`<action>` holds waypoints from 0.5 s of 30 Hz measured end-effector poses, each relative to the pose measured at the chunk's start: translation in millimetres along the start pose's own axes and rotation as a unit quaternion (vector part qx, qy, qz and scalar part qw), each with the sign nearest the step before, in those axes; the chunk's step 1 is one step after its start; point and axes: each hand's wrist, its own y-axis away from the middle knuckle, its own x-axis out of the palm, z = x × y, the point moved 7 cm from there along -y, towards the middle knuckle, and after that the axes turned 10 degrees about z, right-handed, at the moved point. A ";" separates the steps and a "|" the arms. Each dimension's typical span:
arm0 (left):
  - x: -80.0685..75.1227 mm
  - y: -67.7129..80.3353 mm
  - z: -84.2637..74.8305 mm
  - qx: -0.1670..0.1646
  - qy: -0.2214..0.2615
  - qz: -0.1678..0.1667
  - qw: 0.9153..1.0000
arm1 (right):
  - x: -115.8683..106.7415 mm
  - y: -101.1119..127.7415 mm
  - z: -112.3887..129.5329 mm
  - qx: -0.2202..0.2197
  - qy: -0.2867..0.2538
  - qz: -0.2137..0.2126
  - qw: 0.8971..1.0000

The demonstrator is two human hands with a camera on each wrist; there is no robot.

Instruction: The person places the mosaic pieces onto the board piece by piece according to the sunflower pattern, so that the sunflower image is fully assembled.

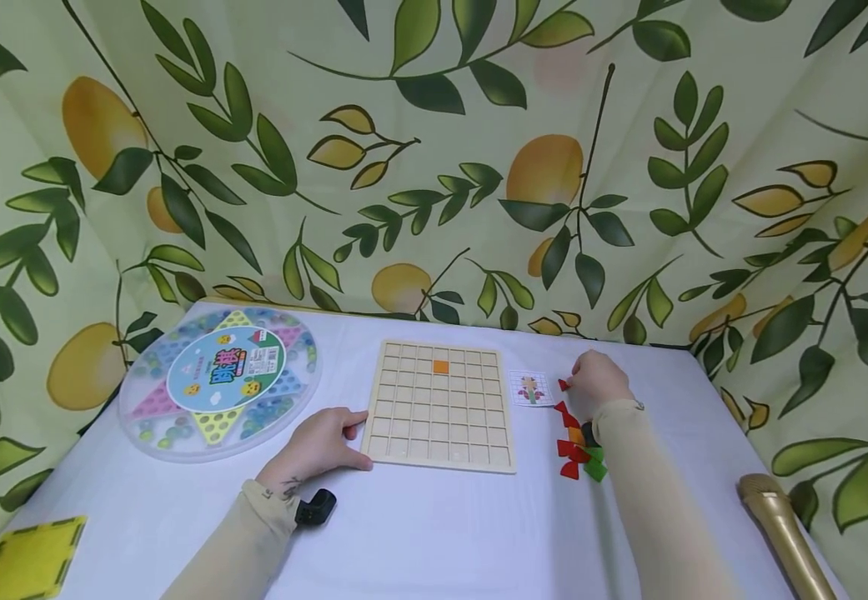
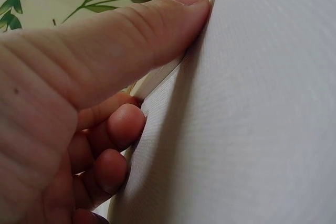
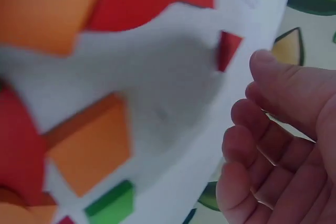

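A square wooden grid board point(image 1: 439, 408) lies flat on the white cloth, with one orange square tile point(image 1: 441, 367) in its upper part. My left hand point(image 1: 324, 446) grips the board's near left corner, thumb along the front edge, fingertips at the side. To the right lies a small picture card point(image 1: 531, 388) on the cloth. My right hand point(image 1: 600, 379) is beyond the loose red, orange and green pieces, fingers loosely curled with nothing between them. Close to its thumb, a small red triangle point(image 3: 229, 51) lies apart from the pile in the right wrist view.
At left is a round Chinese checkers box point(image 1: 219, 383) with marbles. A yellow square piece point(image 1: 28, 558) lies at the near left, a gold microphone point(image 1: 786, 533) at the near right. Behind the table hangs a leaf-patterned curtain point(image 1: 434, 167). Green pieces point(image 1: 594, 467) lie below the right forearm.
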 end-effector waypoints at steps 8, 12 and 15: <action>0.2 0.2 1.3 0.000 0.001 0.000 1.000 | 16.9 -6.4 -11.5 -0.002 -0.011 0.022 1.000; 0.7 -0.4 1.5 0.000 0.006 0.002 1.000 | 18.4 -7.6 -10.8 -0.002 0.002 0.025 1.000; 0.4 -0.2 1.5 -0.001 0.008 0.002 1.000 | 17.5 -7.5 -7.3 -0.004 0.014 0.021 1.000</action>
